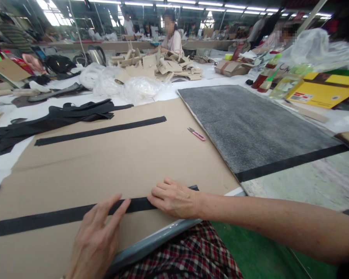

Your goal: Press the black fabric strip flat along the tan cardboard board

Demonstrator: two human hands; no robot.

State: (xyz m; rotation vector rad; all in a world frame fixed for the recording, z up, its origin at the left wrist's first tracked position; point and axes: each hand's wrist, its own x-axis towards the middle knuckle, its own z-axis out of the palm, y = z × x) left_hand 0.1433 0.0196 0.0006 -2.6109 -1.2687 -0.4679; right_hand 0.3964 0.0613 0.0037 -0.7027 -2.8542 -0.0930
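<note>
A long black fabric strip (49, 221) lies across the tan board (128, 155) near the table's front edge. My left hand (97, 236) rests on it with thumb and fingers spread, fingertips touching the strip. Just right of it, my right hand (173, 198) has its fingers curled together on the same strip, close to its right end; the fingertips are partly hidden. Farther back on the board is a second, shorter black strip (101, 131), lying flat. Pink-handled thread snips (197, 134) lie near the board's right edge.
At right is a dark grey speckled sheet (250, 120), with a black strip (293, 162) along its front edge. Black fabric pieces (55, 118) are heaped at left. Behind are plastic bags (139, 88), cardboard scraps (165, 66), bottles (266, 71) and a yellow box (322, 91). A person (174, 40) sits beyond.
</note>
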